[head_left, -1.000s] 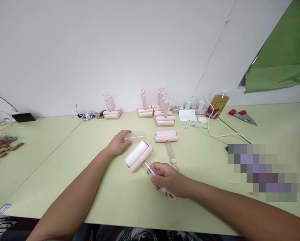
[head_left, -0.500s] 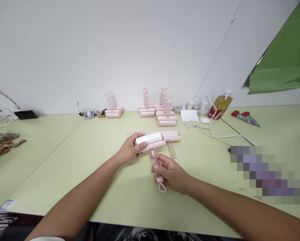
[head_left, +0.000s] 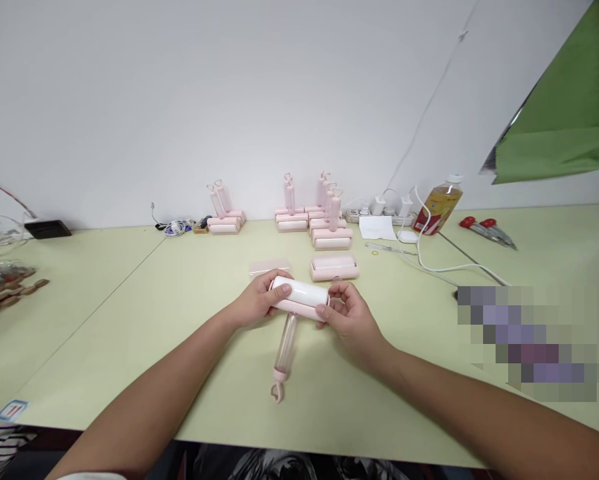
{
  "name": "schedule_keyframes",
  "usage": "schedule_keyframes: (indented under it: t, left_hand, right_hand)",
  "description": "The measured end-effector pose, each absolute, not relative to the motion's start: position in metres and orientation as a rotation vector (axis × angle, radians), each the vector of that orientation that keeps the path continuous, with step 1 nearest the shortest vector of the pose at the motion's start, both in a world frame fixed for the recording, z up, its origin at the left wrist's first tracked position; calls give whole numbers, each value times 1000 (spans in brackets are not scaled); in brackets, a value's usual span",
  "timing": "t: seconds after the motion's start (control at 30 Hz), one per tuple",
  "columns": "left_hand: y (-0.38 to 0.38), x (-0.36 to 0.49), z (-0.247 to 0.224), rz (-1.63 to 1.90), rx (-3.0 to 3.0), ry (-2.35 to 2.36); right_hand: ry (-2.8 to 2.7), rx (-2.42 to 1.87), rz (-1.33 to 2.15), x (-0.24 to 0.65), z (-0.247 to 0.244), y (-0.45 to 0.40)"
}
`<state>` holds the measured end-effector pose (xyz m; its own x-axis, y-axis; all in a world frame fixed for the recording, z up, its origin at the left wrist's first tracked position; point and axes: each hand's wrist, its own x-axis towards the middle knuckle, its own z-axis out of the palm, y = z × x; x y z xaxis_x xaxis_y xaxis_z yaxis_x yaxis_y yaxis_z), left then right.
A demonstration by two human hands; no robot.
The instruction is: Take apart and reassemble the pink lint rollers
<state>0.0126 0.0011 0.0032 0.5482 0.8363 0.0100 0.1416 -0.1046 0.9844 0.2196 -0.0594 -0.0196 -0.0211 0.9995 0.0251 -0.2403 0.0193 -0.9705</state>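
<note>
Between my two hands is a pink lint roller (head_left: 304, 309) with a white roll and a clear handle that ends in a heart-shaped loop, pointing down toward me. My left hand (head_left: 259, 299) grips the left end of its head, thumb on the white roll. At the other end, my right hand (head_left: 352, 317) holds the head with its thumb on the pink edge; some of its fingers are hidden behind. Just beyond my hands lie a clear pinkish cover (head_left: 269, 267) and another pink roller head (head_left: 335, 268), its handle mostly hidden by my right hand.
Several lint rollers (head_left: 332, 238) stand upright near the wall, with two more (head_left: 224, 225) further left. A white paper (head_left: 377, 228), chargers with cables, a drink bottle (head_left: 438, 205) and red-tipped tools (head_left: 488, 231) are at the right. Brown pieces (head_left: 9, 290) lie far left.
My right hand has moved from the handle up to the right end of the roller head. The handle has swung to the left, and the head now tilts down to the right.
</note>
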Motion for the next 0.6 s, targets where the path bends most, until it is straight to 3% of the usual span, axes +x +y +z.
schedule_keyframes:
  t: [0.6]
  left_hand:
    - [3,24,-11,815,1390,789]
  right_hand:
    - [-1106,-1063,1312,218,-10,-50]
